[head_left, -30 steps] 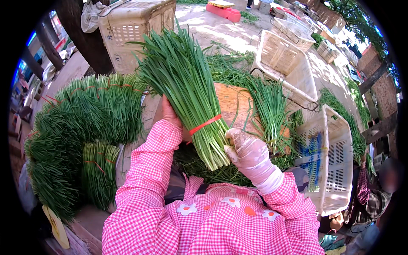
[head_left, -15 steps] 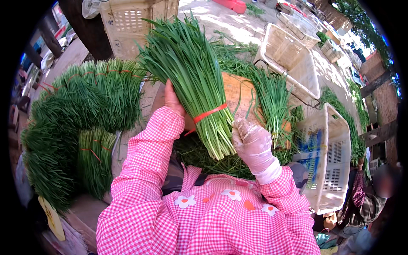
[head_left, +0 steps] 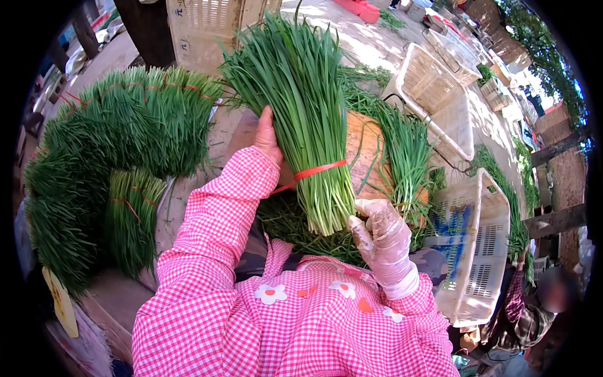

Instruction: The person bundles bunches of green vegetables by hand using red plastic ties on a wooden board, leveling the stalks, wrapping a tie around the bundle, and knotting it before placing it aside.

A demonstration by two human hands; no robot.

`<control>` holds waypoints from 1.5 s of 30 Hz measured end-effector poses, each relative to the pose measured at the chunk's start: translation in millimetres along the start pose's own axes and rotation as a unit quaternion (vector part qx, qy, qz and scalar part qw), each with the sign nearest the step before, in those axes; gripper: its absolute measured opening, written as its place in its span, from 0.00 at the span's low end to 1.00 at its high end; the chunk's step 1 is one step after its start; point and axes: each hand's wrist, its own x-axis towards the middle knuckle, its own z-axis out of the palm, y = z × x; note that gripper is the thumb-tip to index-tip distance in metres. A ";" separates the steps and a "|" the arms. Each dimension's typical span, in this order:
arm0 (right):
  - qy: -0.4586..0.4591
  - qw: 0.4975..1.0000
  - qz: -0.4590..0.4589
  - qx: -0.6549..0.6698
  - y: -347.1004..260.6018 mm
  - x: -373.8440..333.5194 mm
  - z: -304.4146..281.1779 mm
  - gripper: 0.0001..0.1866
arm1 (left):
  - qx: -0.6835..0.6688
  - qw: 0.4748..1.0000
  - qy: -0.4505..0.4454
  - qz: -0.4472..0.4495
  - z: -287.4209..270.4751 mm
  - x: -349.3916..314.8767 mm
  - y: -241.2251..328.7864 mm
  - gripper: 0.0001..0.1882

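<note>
A thick bunch of garlic chives (head_left: 308,113), tied low with a red band (head_left: 320,169), leans in front of me with its leaves up and its pale stem ends down. My left hand (head_left: 267,139) is closed around it from the left side; most of the fingers are hidden behind the leaves. At the lower right of the bunch is my right hand (head_left: 384,234) in a whitish, stained glove. Its thumb and forefinger are parted beside the cut stem ends, with nothing visible between them.
Tied chive bunches (head_left: 119,132) stand packed at left, a smaller group (head_left: 133,201) before them. Loose chives (head_left: 402,157) lie on a wooden board (head_left: 365,141). Plastic crates (head_left: 480,251) stand at right and behind. A person (head_left: 531,317) is at the lower right.
My right hand has loosened from its closed pose at the stem ends, and its fingers have parted. The bunch is tilted more upright and has shifted slightly right in view.
</note>
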 end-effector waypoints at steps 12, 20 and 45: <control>-0.136 0.988 -0.064 0.023 18.2 -13.9 42.2 0.06 | 0.021 0.998 -0.053 -0.026 -16.2 -12.5 -7.5 0.32; -0.362 0.876 0.251 0.197 71.1 -31.6 20.2 0.43 | 0.131 0.987 -0.096 -0.012 5.1 -37.4 1.2 0.29; 0.053 0.665 0.393 0.633 84.7 18.1 45.4 0.16 | 0.299 0.946 -0.104 -0.064 37.5 -74.1 -10.3 0.28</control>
